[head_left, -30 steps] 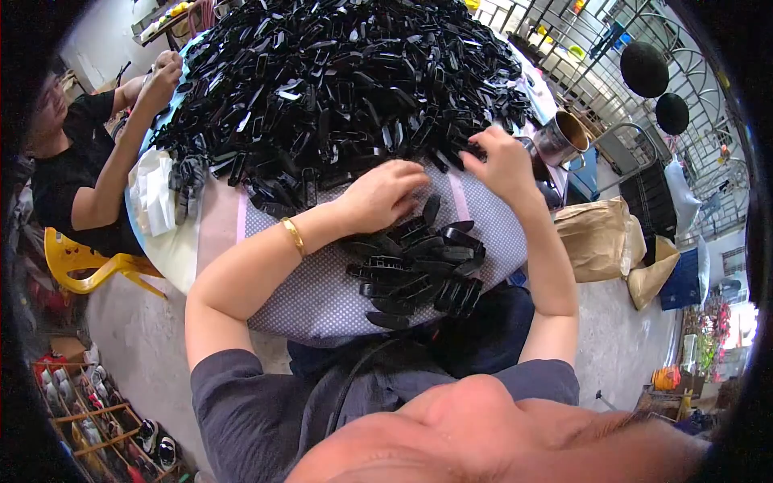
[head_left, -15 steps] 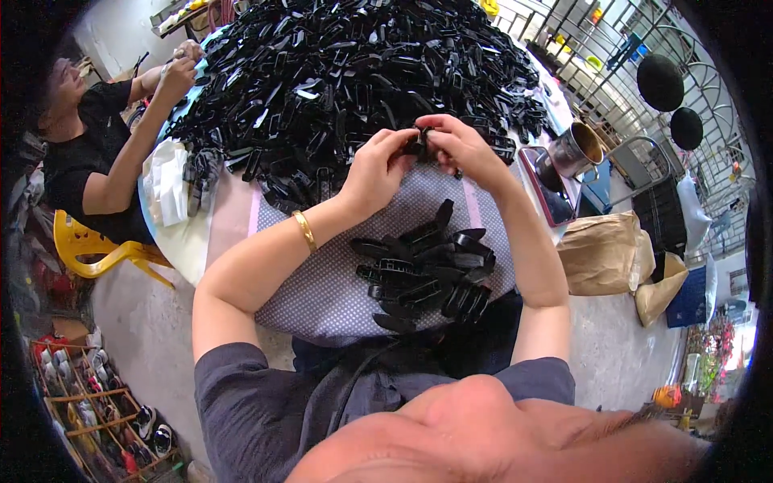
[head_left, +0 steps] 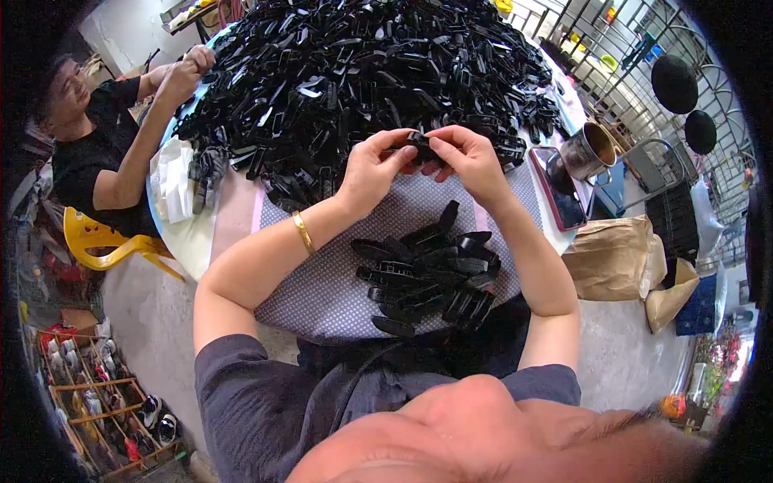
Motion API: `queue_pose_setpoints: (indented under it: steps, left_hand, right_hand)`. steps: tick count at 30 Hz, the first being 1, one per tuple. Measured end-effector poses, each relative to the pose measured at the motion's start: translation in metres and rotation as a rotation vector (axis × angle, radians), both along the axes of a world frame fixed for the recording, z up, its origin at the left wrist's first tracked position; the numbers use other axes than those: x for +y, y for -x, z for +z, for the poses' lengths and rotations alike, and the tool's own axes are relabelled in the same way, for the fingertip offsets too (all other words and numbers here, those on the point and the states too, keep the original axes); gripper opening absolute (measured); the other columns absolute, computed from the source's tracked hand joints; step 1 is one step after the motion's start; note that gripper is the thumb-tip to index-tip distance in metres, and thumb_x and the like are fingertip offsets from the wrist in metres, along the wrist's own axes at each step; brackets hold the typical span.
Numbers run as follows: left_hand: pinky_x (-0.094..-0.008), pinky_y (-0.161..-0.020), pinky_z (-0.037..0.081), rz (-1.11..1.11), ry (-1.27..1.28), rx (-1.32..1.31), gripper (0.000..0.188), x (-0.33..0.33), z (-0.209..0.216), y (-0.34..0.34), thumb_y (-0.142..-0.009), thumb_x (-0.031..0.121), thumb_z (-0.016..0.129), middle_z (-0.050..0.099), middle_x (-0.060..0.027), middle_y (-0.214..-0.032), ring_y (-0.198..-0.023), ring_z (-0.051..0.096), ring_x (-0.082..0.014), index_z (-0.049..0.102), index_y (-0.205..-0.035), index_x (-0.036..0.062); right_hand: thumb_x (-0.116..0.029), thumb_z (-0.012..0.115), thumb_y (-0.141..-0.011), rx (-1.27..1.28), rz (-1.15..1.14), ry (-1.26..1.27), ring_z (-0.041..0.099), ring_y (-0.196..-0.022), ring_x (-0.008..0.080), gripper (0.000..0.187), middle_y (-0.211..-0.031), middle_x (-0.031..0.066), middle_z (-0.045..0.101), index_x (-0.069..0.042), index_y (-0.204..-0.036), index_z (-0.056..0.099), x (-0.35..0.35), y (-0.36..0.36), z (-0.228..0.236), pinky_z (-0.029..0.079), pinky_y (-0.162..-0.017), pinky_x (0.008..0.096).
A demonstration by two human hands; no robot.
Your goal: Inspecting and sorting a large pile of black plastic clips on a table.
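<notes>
A small black plastic piece [head_left: 420, 142] is pinched between the fingertips of both my hands, above the near edge of a big heap. My left hand [head_left: 372, 173], with a gold bangle on the wrist, grips one end of it. At the other end, my right hand [head_left: 473, 165] has thumb and fingers closed on the piece. Its exact kind is hidden by my fingers. Nearer to me, a smaller pile of long black plastic pieces [head_left: 435, 274] lies on the dotted cloth [head_left: 322, 282]. Beyond my hands rises the large heap of similar black pieces [head_left: 354, 88].
A phone [head_left: 560, 189] and a metal mug [head_left: 588, 150] stand on the table's right side. At the left is a white paper packet [head_left: 171, 181]. Another person [head_left: 105, 153] sits there by a yellow chair [head_left: 105, 241]. Brown paper bags [head_left: 612, 253] are off to the right.
My right hand has turned, its fingers now more stretched beside the left hand's. Both hands still hold the small black piece. The whole view has shifted slightly.
</notes>
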State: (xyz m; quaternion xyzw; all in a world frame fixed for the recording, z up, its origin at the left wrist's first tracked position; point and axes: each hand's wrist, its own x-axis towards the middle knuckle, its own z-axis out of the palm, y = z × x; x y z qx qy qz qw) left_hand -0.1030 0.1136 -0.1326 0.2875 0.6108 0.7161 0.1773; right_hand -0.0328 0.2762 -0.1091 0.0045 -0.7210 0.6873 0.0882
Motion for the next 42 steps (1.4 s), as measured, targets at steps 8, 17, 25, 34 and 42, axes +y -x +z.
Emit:
queue_pose_setpoints:
  steps: [8, 17, 25, 34, 42]
  left_hand:
    - [-0.0221, -0.078, 0.049, -0.025, -0.079, -0.025, 0.032, -0.001, -0.001, 0.002, -0.086, 0.003, 0.058, 0.064, -0.0054, -0.098, -0.086, 0.058, -0.0082, 0.057, -0.117, 0.0012]
    - [-0.0239, -0.08, 0.049, -0.175, -0.275, -0.322, 0.026, -0.005, 0.015, 0.007, -0.088, 0.008, 0.056, 0.064, -0.0072, -0.101, -0.088, 0.059, -0.0115, 0.059, -0.112, -0.0006]
    - [-0.0238, -0.081, 0.047, -0.294, -0.245, -0.199, 0.023, -0.009, 0.02, 0.014, -0.085, 0.005, 0.058, 0.064, -0.0063, -0.099, -0.088, 0.058, -0.0109, 0.062, -0.107, -0.0002]
    - [-0.0272, -0.068, 0.05, -0.166, 0.45, 0.568, 0.035, -0.007, 0.034, -0.014, -0.079, 0.009, 0.066, 0.066, -0.0114, -0.085, -0.074, 0.062, -0.013, 0.056, -0.112, 0.0038]
    - [-0.033, -0.07, 0.048, -0.457, 0.446, 0.699, 0.02, -0.002, 0.01, -0.017, -0.083, 0.018, 0.062, 0.062, -0.0131, -0.085, -0.077, 0.06, -0.0248, 0.065, -0.097, 0.0031]
  right_hand:
    - [-0.01, 0.052, -0.091, 0.16, -0.169, -0.294, 0.061, -0.061, 0.0115, 0.012, -0.076, 0.0053, 0.059, 0.0, -0.097, 0.053, -0.014, 0.0, -0.015, 0.048, -0.05, 0.0212]
    - [-0.016, 0.066, -0.082, 0.172, -0.148, -0.56, 0.05, -0.059, 0.0049, 0.023, -0.072, 0.0042, 0.058, 0.002, -0.094, 0.058, -0.016, -0.004, -0.004, 0.041, -0.051, 0.0209]
    - [-0.017, 0.068, -0.078, 0.319, -0.129, -0.534, 0.053, -0.056, 0.0154, 0.021, -0.067, 0.0135, 0.059, 0.002, -0.087, 0.064, -0.018, -0.01, 0.0, 0.041, -0.053, 0.029]
    - [-0.033, 0.069, -0.076, 0.108, -0.225, -0.659, 0.059, -0.056, 0.0195, 0.03, -0.068, 0.0124, 0.063, -0.003, -0.074, 0.066, 0.04, -0.009, 0.034, 0.045, -0.055, 0.0294]
    - [-0.025, 0.065, -0.072, -0.137, -0.179, -1.456, 0.062, -0.081, 0.0296, 0.033, -0.082, 0.0118, 0.064, -0.01, -0.101, 0.058, 0.021, -0.016, 0.01, 0.048, -0.071, 0.04]
